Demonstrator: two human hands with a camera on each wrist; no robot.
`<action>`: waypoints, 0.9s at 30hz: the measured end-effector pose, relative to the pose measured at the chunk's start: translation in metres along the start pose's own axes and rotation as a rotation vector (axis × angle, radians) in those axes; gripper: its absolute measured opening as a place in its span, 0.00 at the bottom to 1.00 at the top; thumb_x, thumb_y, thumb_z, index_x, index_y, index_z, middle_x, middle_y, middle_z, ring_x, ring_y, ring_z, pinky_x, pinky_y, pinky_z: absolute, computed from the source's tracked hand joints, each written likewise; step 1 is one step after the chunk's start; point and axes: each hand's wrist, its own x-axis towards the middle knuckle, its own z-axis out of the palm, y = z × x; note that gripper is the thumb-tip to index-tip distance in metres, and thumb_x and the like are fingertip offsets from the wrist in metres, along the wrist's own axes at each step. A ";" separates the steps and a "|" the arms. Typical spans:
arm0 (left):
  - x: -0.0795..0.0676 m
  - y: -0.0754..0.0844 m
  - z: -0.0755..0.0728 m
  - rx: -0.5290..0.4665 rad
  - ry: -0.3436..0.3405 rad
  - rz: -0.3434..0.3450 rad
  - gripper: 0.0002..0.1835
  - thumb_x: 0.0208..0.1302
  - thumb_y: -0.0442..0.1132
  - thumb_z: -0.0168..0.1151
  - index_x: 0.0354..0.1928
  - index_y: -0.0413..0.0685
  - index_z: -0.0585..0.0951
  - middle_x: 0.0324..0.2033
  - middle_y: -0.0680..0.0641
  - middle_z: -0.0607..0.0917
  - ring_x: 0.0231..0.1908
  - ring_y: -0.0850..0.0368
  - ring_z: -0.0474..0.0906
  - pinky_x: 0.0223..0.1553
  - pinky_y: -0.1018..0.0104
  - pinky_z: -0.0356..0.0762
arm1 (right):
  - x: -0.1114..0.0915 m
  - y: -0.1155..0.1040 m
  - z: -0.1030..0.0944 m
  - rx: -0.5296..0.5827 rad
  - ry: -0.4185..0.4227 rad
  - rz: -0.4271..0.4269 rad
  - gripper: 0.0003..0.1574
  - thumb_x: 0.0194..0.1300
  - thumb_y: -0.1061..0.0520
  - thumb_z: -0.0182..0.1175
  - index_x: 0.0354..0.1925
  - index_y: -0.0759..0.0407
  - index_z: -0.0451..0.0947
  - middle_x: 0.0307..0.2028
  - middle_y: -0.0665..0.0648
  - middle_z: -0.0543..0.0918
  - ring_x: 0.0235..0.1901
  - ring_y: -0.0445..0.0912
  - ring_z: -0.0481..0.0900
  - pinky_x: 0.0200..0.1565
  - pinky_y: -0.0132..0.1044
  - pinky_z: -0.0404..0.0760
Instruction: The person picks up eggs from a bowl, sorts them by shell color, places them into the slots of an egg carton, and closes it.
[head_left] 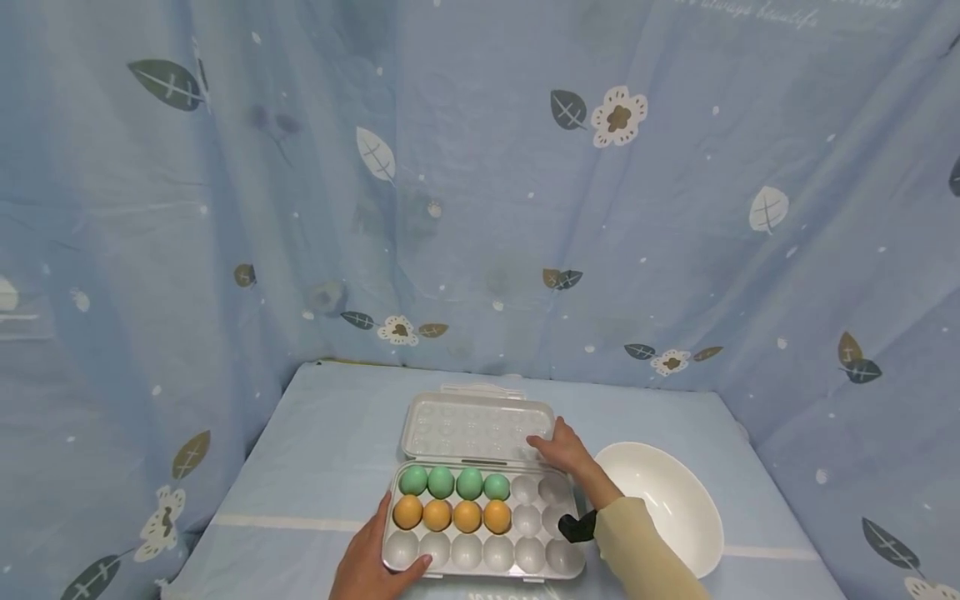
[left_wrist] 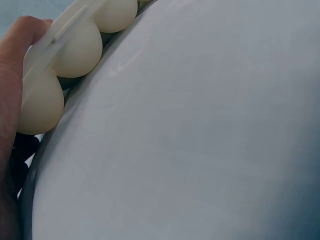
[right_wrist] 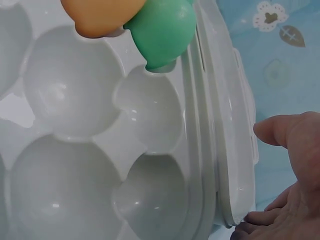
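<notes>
An egg box (head_left: 525,540) of pale plastic lies before me with its hinged lid (head_left: 472,429) swung back. Several green toy eggs (head_left: 469,483) fill the left part of its back row. In the middle row sit several orange toy eggs (head_left: 467,516), also toward the left. The front row holds none. My left hand (head_left: 372,557) grips the box's left front corner, thumb on the front rim. At the lid's right edge, my right hand (head_left: 562,447) holds the lid, its thumb over the inner face. The left wrist view shows the rounded cups (left_wrist: 77,50) from outside.
A white bowl (head_left: 671,508) stands right of the box, close behind the right forearm. A dark strap piece (head_left: 577,527) at the right wrist hangs over the box's right end. Pale blue cloth covers the table (head_left: 330,450), and a patterned curtain (head_left: 480,208) surrounds it.
</notes>
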 end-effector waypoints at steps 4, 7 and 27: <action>0.000 -0.002 0.000 -0.005 -0.011 -0.004 0.70 0.45 0.76 0.74 0.80 0.40 0.54 0.70 0.35 0.74 0.64 0.35 0.75 0.62 0.35 0.74 | 0.004 0.004 0.005 0.032 -0.049 0.113 0.61 0.71 0.45 0.59 0.75 0.84 0.39 0.74 0.84 0.51 0.75 0.74 0.52 0.75 0.64 0.56; 0.000 -0.002 0.001 -0.002 -0.018 -0.012 0.71 0.45 0.76 0.73 0.80 0.40 0.54 0.69 0.35 0.74 0.64 0.35 0.75 0.62 0.35 0.74 | 0.007 0.007 0.008 0.070 -0.067 0.156 0.61 0.72 0.45 0.59 0.76 0.83 0.38 0.76 0.82 0.48 0.76 0.74 0.49 0.76 0.64 0.54; 0.001 -0.003 0.002 -0.013 0.005 0.010 0.70 0.45 0.76 0.74 0.80 0.42 0.54 0.68 0.37 0.76 0.62 0.38 0.77 0.59 0.37 0.77 | 0.018 0.012 -0.001 0.324 -0.025 0.154 0.55 0.74 0.45 0.56 0.76 0.81 0.43 0.76 0.81 0.50 0.75 0.74 0.51 0.75 0.66 0.55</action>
